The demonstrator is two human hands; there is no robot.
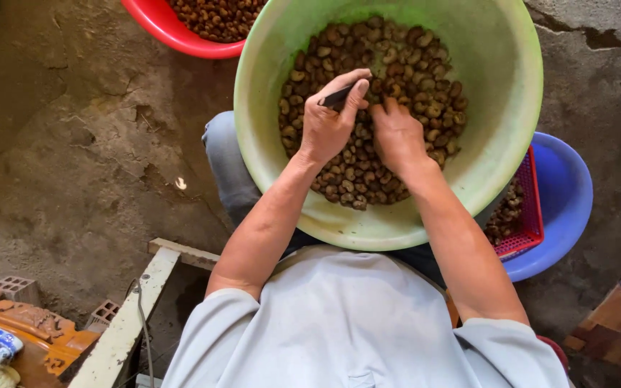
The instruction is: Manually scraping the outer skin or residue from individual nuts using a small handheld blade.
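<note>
Head camera looks straight down on a person who sits with a big green basin on the lap. The basin holds a layer of brown nuts, maybe cashew in the shell. The left hand is closed around a small dark tool, something like a short knife, and the thumb and first finger pinch it near the tip. The right hand lies on the nuts with the fingers bent down into them; it looks to be picking one nut, but I cannot tell if a nut is already between the fingers. Both hands are close together, near the middle of the basin.

I judge the step is the taking of one nut to work on it with the tool. The following move needs a firm grip on a single nut and the tool tip placed with care, away from the fingers.

A red bowl with more nuts stands above, and a blue basin with a red basket is at the right, on the rough floor.
</note>
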